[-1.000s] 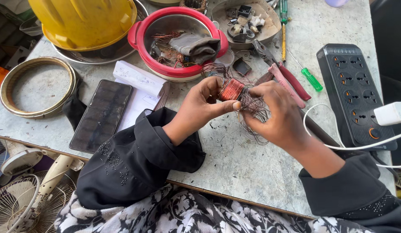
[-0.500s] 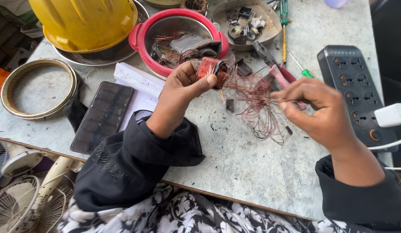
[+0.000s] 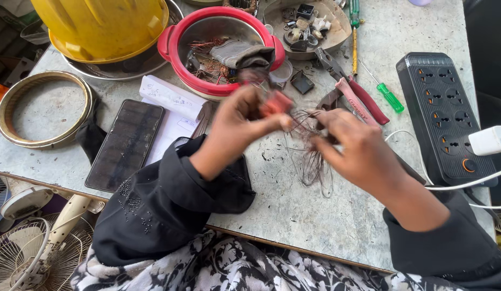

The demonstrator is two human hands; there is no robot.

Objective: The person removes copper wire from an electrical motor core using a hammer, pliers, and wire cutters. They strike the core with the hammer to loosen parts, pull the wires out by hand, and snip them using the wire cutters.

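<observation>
Our left hand pinches a small red coil above the grey table, while our right hand pinches the loose copper wire trailing from it, in front of the red bowl. We judge the unwinding is midway; next, a steady pull away from the coil without snapping strands.

One camera sits on the person's head. It looks down from close above at the grey worktop, with both hands in the middle.
</observation>
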